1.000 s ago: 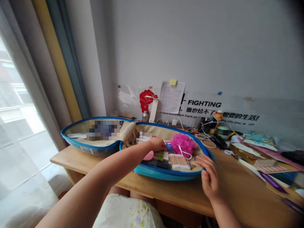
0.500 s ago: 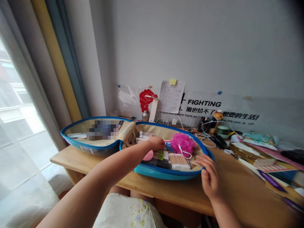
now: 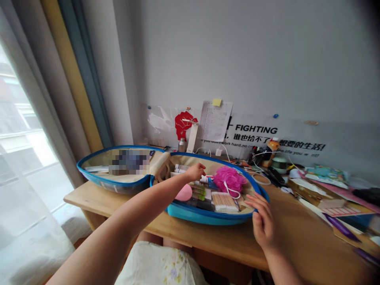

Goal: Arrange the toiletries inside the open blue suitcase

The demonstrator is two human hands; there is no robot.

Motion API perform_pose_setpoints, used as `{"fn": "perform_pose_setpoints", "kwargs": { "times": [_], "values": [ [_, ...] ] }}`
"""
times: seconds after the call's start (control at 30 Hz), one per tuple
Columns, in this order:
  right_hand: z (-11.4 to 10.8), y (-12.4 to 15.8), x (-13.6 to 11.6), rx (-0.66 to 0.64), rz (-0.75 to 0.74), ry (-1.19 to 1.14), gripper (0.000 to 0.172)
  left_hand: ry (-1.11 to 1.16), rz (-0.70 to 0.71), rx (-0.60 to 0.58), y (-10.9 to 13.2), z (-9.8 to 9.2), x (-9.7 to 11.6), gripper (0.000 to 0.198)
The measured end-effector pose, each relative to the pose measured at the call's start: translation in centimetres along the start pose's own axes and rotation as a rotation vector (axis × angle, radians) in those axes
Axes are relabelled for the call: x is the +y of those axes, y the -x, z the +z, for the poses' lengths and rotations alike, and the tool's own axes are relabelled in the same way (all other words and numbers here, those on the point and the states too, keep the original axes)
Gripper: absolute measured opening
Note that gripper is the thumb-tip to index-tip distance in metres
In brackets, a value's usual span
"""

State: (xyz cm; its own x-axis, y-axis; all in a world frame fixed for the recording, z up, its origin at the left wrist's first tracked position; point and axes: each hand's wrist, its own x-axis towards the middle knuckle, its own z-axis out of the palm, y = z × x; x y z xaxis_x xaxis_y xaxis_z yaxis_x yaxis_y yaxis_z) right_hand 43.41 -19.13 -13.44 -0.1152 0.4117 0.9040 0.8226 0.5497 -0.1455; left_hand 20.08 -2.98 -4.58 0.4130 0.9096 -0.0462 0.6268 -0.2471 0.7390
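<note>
An open travel toiletry case with a blue zip rim lies on the desk, its two halves side by side. My left hand (image 3: 194,172) hovers over the right half (image 3: 208,217), nearest a white tube (image 3: 204,179), with nothing visible in it. Around it lie several white tubes (image 3: 181,168), a pink oval sponge (image 3: 184,192) and a packet of cotton swabs (image 3: 224,202). A pink mesh bath puff (image 3: 230,179) sits beside them. My right hand (image 3: 263,223) grips the case's blue rim at the front right. The left half (image 3: 97,160) holds a pixelated, unreadable patch.
The wooden desk (image 3: 208,241) extends right, crowded with cables, a bottle, papers and purple pens. A wall poster (image 3: 255,129) and a note stand behind the case. Sheer curtains (image 3: 29,206) hang at the window on the left.
My left hand has lifted slightly and moved up and right, showing more of the pink sponge. My right hand stays on the rim.
</note>
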Motion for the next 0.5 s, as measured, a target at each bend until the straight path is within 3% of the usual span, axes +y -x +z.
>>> {"fn": "perform_pose_setpoints", "kwargs": {
  "times": [0.17, 0.3, 0.5],
  "values": [
    [0.0, 0.0, 0.1, 0.002, -0.01, 0.003, 0.032, 0.228, 0.016, -0.037, -0.5, 0.3, -0.9, 0.027],
    [-0.1, -0.1, -0.1, 0.002, 0.002, 0.001, 0.033, 0.168, 0.047, -0.032, -1.1, 0.5, -1.6, 0.019],
    [-0.1, -0.2, -0.2, 0.01, -0.005, -0.014, 0.032, 0.09, 0.046, 0.023, -1.5, 0.6, -2.2, 0.069]
  ]
}}
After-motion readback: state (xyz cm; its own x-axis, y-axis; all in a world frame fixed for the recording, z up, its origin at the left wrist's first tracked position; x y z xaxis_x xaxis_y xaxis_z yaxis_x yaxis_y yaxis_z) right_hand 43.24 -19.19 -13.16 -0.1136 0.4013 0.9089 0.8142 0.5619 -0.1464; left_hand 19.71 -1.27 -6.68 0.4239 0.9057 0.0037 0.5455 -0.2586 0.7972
